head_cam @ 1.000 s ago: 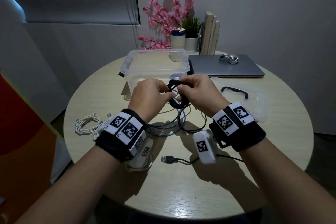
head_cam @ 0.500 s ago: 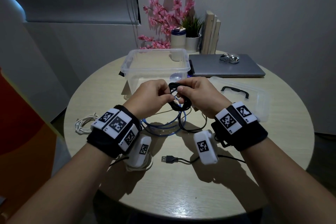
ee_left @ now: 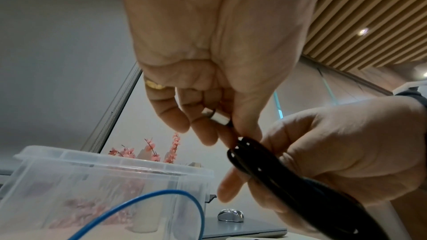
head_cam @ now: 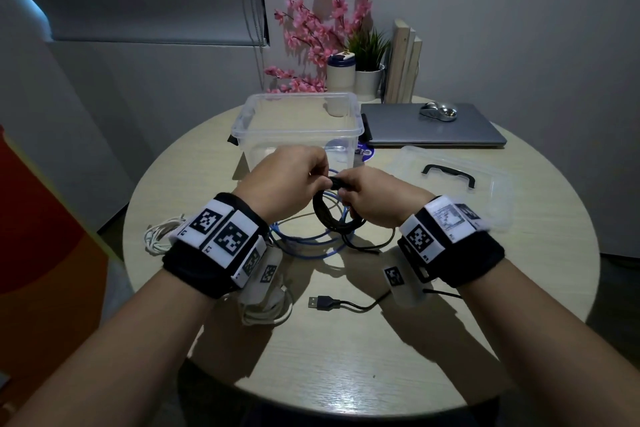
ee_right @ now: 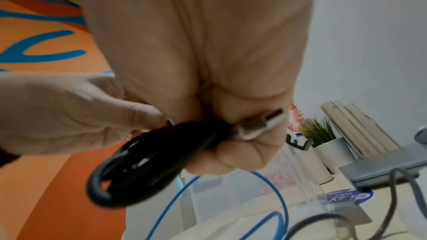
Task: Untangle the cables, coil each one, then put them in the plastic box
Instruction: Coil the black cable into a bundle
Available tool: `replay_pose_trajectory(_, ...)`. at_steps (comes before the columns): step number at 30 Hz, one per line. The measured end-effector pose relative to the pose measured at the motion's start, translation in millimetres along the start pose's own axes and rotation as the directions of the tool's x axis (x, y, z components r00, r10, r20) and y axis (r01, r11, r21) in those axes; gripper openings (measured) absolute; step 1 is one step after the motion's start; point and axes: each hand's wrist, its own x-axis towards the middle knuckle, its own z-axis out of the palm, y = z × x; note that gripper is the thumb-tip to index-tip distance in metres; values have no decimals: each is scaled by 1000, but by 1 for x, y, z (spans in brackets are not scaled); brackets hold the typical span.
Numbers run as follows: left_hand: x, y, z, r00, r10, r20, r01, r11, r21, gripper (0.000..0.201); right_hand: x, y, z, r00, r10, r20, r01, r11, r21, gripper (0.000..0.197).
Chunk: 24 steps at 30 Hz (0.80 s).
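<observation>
Over a round table (head_cam: 346, 357), just in front of the clear plastic box (head_cam: 298, 128), the left hand (head_cam: 287, 180) pinches the coiled black cable (head_cam: 334, 215) at its top, while the right hand (head_cam: 374, 198) curls tightly around the same coil.

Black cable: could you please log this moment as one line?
black cable coiled | both hands hold | left hand | right hand | plastic box open

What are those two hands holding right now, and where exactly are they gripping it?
Both hold a coiled black cable. The right hand grips the bundled loops at the top of the coil; the left hand pinches the cable beside it, by its metal plug.
</observation>
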Motion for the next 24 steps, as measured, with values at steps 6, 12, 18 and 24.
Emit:
replay_pose_trajectory(6, -1, -14, -3, 998, 4, -63, 0, 998, 59, 17, -3, -1, -6, 1000, -11, -3, 12, 995, 96, 15)
replay_pose_trajectory(12, -6, -22, -5, 983, 10, -181, 5, 997, 82, 12, -7, 4, -11, 997, -8, -81, 35, 942, 334, 19)
replay_pose_trajectory(18, -8, -23, -3, 956, 69, -284, -22, 986, 165, 15, -4, -4, -13, 996, -46, -79, 61, 977, 204, 18)
replay_pose_trajectory(24, -8, -27, -2, 943, 90, -321, -80, 996, 44, 13, -2, -2, -10, 990, 18, -142, 38, 925, 378, 17)
